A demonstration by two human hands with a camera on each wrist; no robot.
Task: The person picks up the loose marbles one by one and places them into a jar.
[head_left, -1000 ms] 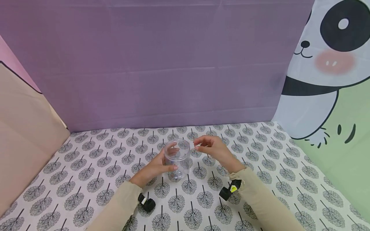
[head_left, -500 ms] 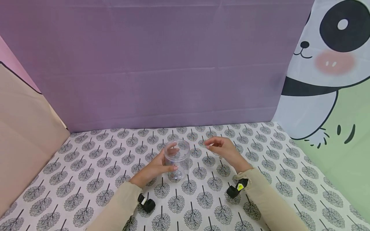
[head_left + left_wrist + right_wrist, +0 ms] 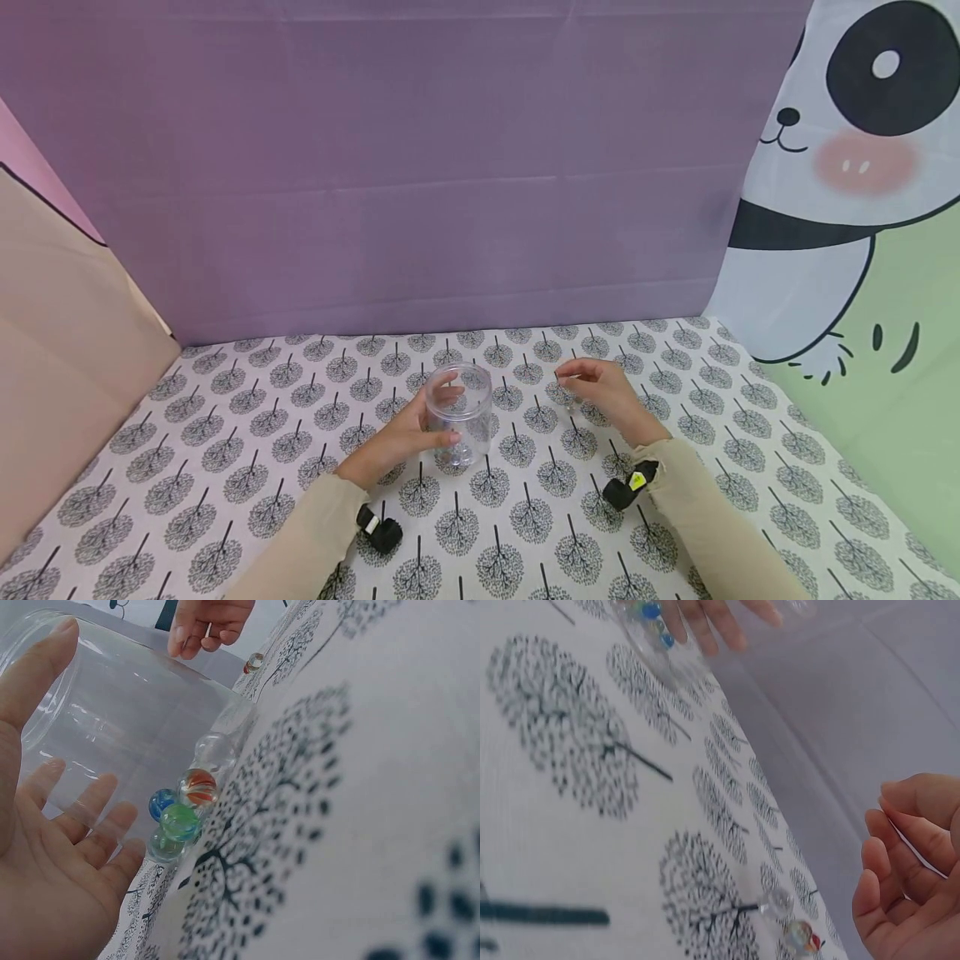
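My left hand (image 3: 405, 429) holds a clear jar (image 3: 460, 425) upright on the cloth, thumb on the near side and fingers round the far side. The jar's mouth is uncovered. Several glass marbles lie at its bottom, among them an orange-striped marble (image 3: 198, 787), a blue marble (image 3: 162, 803) and a green marble (image 3: 180, 822). To the right of the jar, my right hand (image 3: 603, 392) hovers with loosely bent fingers, thumb and index tips close together, nothing showing between them. Below it on the cloth are a clear marble (image 3: 778, 901) and a coloured marble (image 3: 800, 936).
A white cloth (image 3: 300, 517) printed with dark trees covers the table. Behind it hangs a purple curtain (image 3: 420, 183). A beige panel (image 3: 67, 350) stands at the left, and a panda-print panel (image 3: 847, 250) at the right.
My right hand has moved to the right, away from the jar, and small marbles now show beneath it. The left hand and the jar have stayed in place.
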